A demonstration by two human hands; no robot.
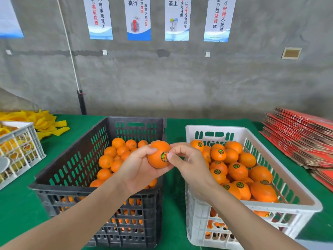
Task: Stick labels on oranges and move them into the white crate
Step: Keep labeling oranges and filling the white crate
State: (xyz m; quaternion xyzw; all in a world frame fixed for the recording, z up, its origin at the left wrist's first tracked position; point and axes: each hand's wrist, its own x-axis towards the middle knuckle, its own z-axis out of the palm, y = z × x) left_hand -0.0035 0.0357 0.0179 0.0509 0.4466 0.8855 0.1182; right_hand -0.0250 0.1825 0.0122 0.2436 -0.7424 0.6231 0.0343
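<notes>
While left hand (pixel 138 171) grips orange (pixel 156 156) over black crate (pixel 75 159), right hand (pixel 191 165), fingers curled, presses thumb on its label (pixel 163 156).

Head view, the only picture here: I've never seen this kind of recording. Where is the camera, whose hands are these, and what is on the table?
There is no machine here. A person works bare-handed, and the camera sits on their head, looking forward and down. The left hand grips an orange. The right hand pinches a round green label against it. On the green table stand a black crate, whose oranges show no labels, and a white crate of labelled ones. A yellow pile lies far left and stacked red cardboard far right.
</notes>
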